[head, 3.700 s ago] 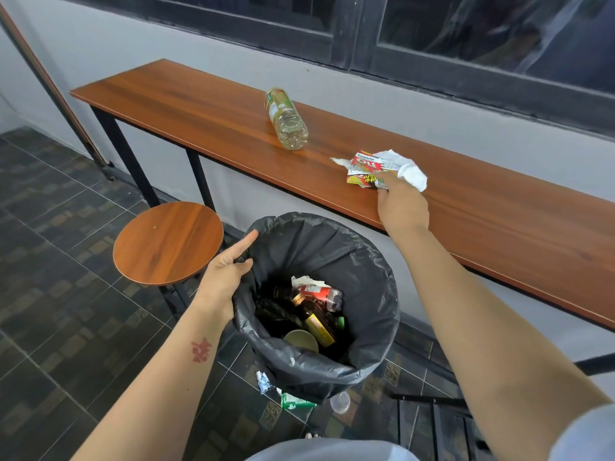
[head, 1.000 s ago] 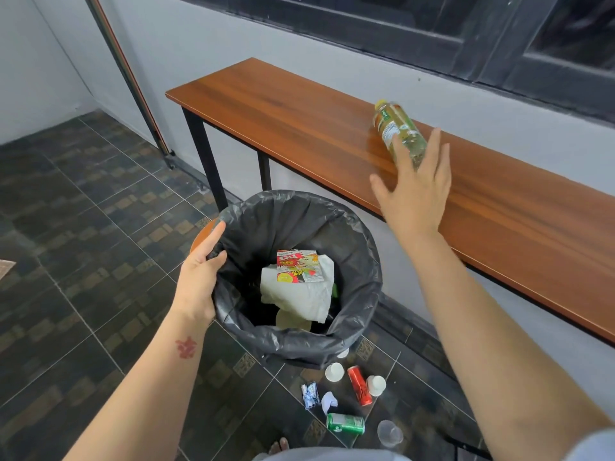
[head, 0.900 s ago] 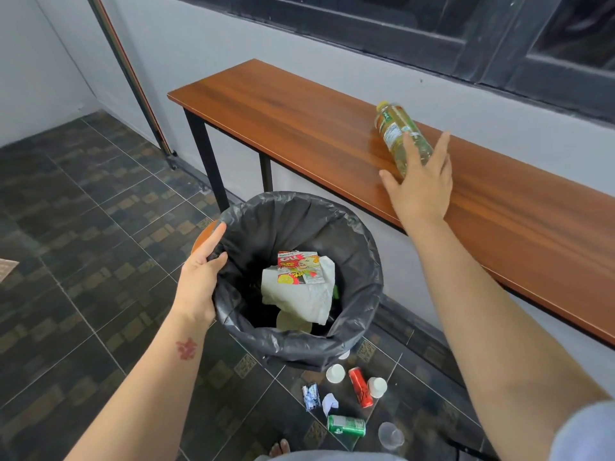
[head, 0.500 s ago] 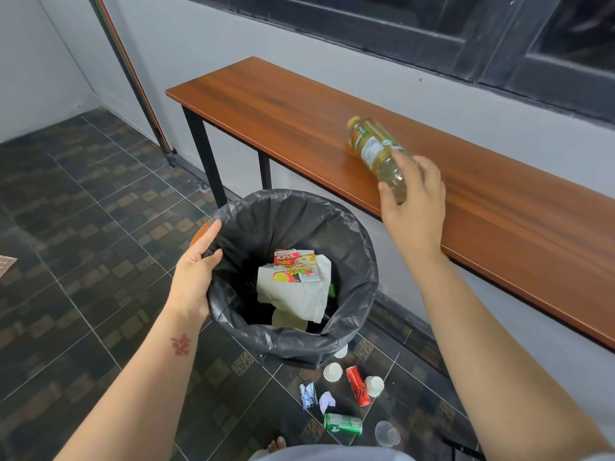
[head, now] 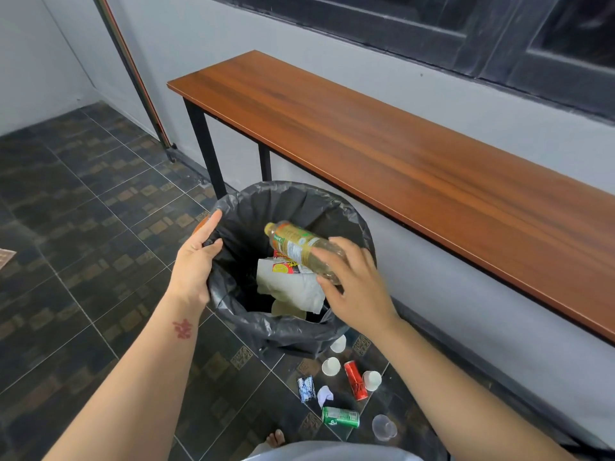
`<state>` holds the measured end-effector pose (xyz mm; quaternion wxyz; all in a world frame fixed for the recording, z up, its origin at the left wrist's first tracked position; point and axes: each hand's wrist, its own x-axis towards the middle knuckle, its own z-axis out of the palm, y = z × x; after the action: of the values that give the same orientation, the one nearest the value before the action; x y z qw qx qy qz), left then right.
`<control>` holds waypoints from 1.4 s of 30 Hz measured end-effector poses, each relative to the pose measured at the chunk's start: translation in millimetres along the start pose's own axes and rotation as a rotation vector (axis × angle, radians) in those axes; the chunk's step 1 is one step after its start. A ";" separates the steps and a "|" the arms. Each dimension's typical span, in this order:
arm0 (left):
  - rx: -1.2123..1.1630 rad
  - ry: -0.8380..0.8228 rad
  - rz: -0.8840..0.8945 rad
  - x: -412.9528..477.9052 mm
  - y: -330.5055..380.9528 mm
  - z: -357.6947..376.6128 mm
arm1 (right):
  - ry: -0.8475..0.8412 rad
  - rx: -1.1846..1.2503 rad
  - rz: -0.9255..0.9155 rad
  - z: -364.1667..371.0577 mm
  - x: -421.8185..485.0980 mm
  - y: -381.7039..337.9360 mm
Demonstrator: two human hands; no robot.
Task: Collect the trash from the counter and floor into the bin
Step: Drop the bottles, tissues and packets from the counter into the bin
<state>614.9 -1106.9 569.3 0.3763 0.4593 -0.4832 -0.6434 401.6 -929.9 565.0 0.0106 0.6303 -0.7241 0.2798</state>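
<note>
A clear plastic bottle (head: 293, 242) with a yellow-green label hangs on its side over the open black-lined bin (head: 283, 331). My right hand (head: 359, 294) holds its base end between the fingers and thumb. My left hand (head: 196, 264) grips the liner at the bin's left rim, thumb inside. White tissue (head: 293, 289) and a red-yellow wrapper (head: 284, 267) lie on top inside the bin. On the floor below the bin lie a red can (head: 355, 380), a green can (head: 340, 416), small white cups (head: 331, 366), a clear cup (head: 384, 426) and a small wrapper (head: 307, 388).
The long wooden counter (head: 399, 154) runs along the wall under the window, right of the bin, on black legs (head: 204, 154). Dark patterned floor tiles (head: 83, 201) stretch to the left. My bare toes (head: 275, 439) show at the bottom edge.
My right hand took the bottle off the counter and carried it down and left over the bin. My left hand stayed on the bin's rim.
</note>
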 end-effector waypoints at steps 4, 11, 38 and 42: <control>0.003 -0.003 0.003 1.3 -1.5 -1.7 | -0.216 -0.073 0.049 12.8 18.6 -1.7; -0.011 0.002 -0.002 -1.2 4.1 1.6 | -0.298 -0.165 -0.032 16.4 18.4 -0.3; 0.217 -0.032 0.127 -62.4 -9.8 -7.6 | 0.206 0.631 0.699 -1.1 -21.4 -12.7; 0.216 0.011 0.142 -103.5 -25.7 -5.4 | 0.172 0.636 0.682 -15.3 -53.0 -13.6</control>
<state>649.5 -1005.9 567.3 0.3718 0.4653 -0.5790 -0.5568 419.8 -876.1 563.7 -0.2154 0.3031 -0.7645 0.5265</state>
